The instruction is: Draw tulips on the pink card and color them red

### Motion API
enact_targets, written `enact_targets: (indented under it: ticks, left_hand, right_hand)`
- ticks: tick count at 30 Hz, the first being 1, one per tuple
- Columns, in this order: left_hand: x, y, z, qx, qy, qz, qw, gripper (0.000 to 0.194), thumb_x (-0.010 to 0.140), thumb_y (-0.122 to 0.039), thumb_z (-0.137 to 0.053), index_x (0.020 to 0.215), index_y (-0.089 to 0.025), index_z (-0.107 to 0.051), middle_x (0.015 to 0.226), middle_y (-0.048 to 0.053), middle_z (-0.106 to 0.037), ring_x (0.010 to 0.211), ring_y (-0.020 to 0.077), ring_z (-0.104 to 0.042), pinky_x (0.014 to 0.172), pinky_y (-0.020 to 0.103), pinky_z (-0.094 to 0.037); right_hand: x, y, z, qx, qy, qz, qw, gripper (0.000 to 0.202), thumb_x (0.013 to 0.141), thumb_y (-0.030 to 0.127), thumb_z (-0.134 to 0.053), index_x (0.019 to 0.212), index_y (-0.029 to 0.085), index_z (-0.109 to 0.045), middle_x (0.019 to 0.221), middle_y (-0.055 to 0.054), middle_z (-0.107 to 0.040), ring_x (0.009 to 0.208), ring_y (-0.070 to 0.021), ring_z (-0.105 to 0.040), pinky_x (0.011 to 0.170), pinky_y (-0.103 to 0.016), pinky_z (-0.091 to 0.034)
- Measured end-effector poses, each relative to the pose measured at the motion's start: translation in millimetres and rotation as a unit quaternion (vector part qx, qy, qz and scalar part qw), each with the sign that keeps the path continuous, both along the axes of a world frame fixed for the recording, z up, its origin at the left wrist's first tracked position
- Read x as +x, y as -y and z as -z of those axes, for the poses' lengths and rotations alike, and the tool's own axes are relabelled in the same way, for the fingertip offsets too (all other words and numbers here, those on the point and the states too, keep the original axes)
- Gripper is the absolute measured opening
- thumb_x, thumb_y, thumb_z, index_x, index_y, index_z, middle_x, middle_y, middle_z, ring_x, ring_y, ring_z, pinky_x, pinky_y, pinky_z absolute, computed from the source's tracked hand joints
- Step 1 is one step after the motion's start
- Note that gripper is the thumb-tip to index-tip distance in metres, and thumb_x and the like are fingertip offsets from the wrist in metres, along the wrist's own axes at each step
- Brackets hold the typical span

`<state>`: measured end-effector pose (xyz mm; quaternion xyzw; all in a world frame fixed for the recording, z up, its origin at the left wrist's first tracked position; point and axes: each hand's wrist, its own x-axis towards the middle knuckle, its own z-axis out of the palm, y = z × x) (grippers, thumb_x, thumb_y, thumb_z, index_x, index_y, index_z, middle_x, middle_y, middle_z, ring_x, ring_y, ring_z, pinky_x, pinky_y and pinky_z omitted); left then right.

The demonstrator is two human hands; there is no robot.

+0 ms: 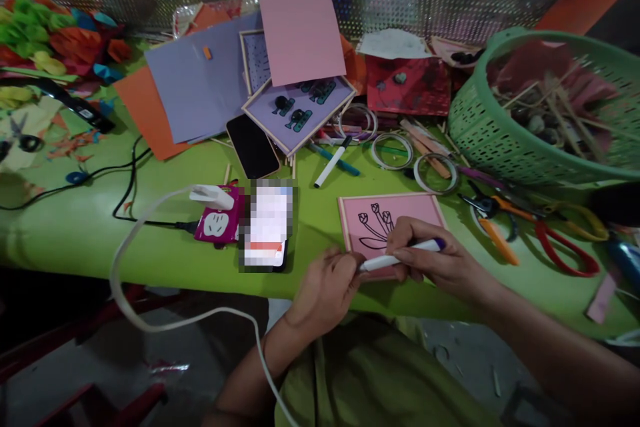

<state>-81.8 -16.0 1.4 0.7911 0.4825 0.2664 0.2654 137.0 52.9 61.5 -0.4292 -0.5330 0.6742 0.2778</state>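
In my right hand (443, 268) is a white marker (383, 262) with a purple end, held nearly level above the front of a small pink picture (354, 223). My left hand (325, 290) is closed, its fingertips meeting the marker's left end; what they pinch there is hidden. Black-outlined flowers on stems and a leaf show on the pink card, which has a pale wooden stick frame. Both hands cover the picture's lower part.
Left of the picture lie a lit phone (267, 227), a purple power adapter (220, 223) and a white cable (150, 327) looping over the table edge. Scissors (565, 253), tape rolls (435, 173) and a green basket (493, 127) stand right. Coloured paper (205, 80) is behind.
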Motion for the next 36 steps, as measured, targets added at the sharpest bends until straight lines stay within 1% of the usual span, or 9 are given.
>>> enact_targets:
  ticks: [5,9,14,18,24,28,30,33,36]
  left_hand:
    - [1.2,0.0,1.1,0.013,0.012,0.005,1.000,0.016,0.110,-0.024,-0.048,0.113,-0.020,-0.064,0.093,0.006,-0.075,0.084,0.0244,-0.069,0.077,0.037,-0.056]
    - [2.2,-0.2,-3.5,-0.002,0.013,0.006,1.000,0.028,0.114,-0.037,-0.043,0.108,-0.021,-0.065,0.092,0.007,-0.073,0.082,0.0245,-0.067,0.076,0.037,-0.054]
    - [1.5,0.3,-7.6,-0.008,0.128,-0.002,0.992,0.043,0.115,-0.052,-0.035,0.117,-0.021,-0.064,0.099,0.008,-0.075,0.088,0.0236,-0.068,0.078,0.036,-0.054]
    - [-0.4,2.0,-6.0,-0.002,0.213,-0.018,0.977,0.035,0.114,-0.052,-0.040,0.115,-0.023,-0.060,0.098,0.007,-0.074,0.089,0.0217,-0.069,0.080,0.036,-0.055]
    - [2.0,2.5,-3.8,-0.092,0.284,-0.093,0.950,0.034,0.112,-0.056,-0.047,0.118,-0.023,-0.055,0.107,0.007,-0.070,0.094,0.0204,-0.069,0.082,0.036,-0.056]
    - [3.9,-0.5,-1.8,-0.150,0.317,-0.136,0.926,0.041,0.110,-0.064,-0.047,0.118,-0.024,-0.051,0.107,0.005,-0.068,0.093,0.0191,-0.068,0.080,0.034,-0.056]
    - [3.1,-1.8,-1.7,-0.157,0.324,-0.128,0.924,0.044,0.109,-0.067,-0.044,0.118,-0.024,-0.049,0.108,0.005,-0.068,0.092,0.0182,-0.068,0.080,0.034,-0.056]
    - [0.9,-2.4,-3.1,-0.155,0.324,-0.102,0.928,0.044,0.111,-0.067,-0.041,0.120,-0.025,-0.048,0.110,0.005,-0.069,0.088,0.0168,-0.067,0.079,0.033,-0.056]
    - [0.0,-1.6,-4.5,-0.139,0.329,-0.083,0.930,0.039,0.112,-0.061,-0.042,0.123,-0.024,-0.048,0.115,0.007,-0.070,0.097,0.0187,-0.070,0.085,0.035,-0.057]
  right_hand:
    - [-2.3,1.3,2.0,-0.007,-0.015,0.004,1.000,0.037,0.087,0.052,-0.085,0.078,0.020,-0.069,0.059,0.000,-0.069,0.043,-0.0093,-0.048,0.041,-0.022,-0.034]
    - [-7.3,4.7,-0.4,0.006,-0.007,0.017,1.000,0.041,0.089,0.057,-0.082,0.075,0.021,-0.068,0.059,0.000,-0.067,0.043,-0.0099,-0.048,0.040,-0.023,-0.033]
    - [-15.4,21.1,4.8,0.106,-0.012,0.097,0.989,0.040,0.091,0.054,-0.080,0.072,0.022,-0.068,0.063,0.000,-0.064,0.048,-0.0109,-0.050,0.042,-0.024,-0.035]
    - [-22.4,32.7,12.5,0.077,-0.061,0.131,0.987,0.036,0.095,0.049,-0.078,0.074,0.023,-0.065,0.063,0.001,-0.064,0.047,-0.0111,-0.052,0.039,-0.022,-0.034]
    - [-24.6,18.4,7.3,-0.037,-0.049,0.103,0.993,0.041,0.087,0.059,-0.084,0.080,0.023,-0.066,0.062,0.003,-0.061,0.048,-0.0105,-0.051,0.042,-0.022,-0.039]
    - [-25.3,7.5,-2.7,-0.048,-0.041,0.114,0.991,0.046,0.072,0.061,-0.094,0.087,0.023,-0.074,0.069,0.002,-0.063,0.049,-0.0096,-0.049,0.040,-0.024,-0.038]
    - [-25.5,6.2,-5.8,-0.033,-0.035,0.112,0.993,0.043,0.071,0.057,-0.097,0.086,0.022,-0.076,0.072,0.000,-0.065,0.051,-0.0102,-0.051,0.042,-0.025,-0.041]
    - [-25.2,6.3,-6.0,-0.012,-0.015,0.101,0.995,0.038,0.078,0.056,-0.093,0.081,0.022,-0.075,0.067,-0.001,-0.066,0.052,-0.0121,-0.056,0.043,-0.025,-0.044]
    - [-25.3,5.5,-2.9,0.020,-0.008,0.092,0.996,0.039,0.082,0.058,-0.089,0.078,0.022,-0.075,0.065,-0.001,-0.067,0.052,-0.0129,-0.058,0.044,-0.025,-0.045]
